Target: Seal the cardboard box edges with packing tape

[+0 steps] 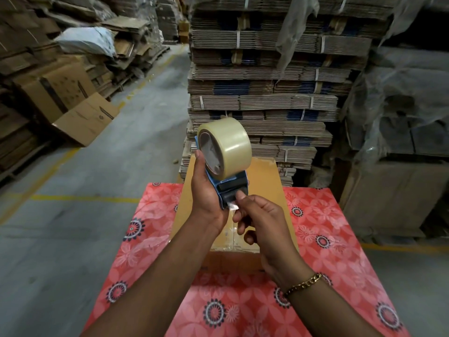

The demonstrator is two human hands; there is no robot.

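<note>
A blue tape dispenser carrying a roll of clear packing tape is held up above the cardboard box. My left hand grips the dispenser's body from the left. My right hand pinches the loose tape end at the dispenser's mouth between thumb and forefinger. The brown box lies on the table below both hands, its top flaps closed, with a strip of clear tape along the near part of its centre seam.
The box rests on a table covered with a red floral cloth. Tall stacks of flattened cartons stand right behind it. More cartons and an open box line the left of a concrete aisle with yellow lines.
</note>
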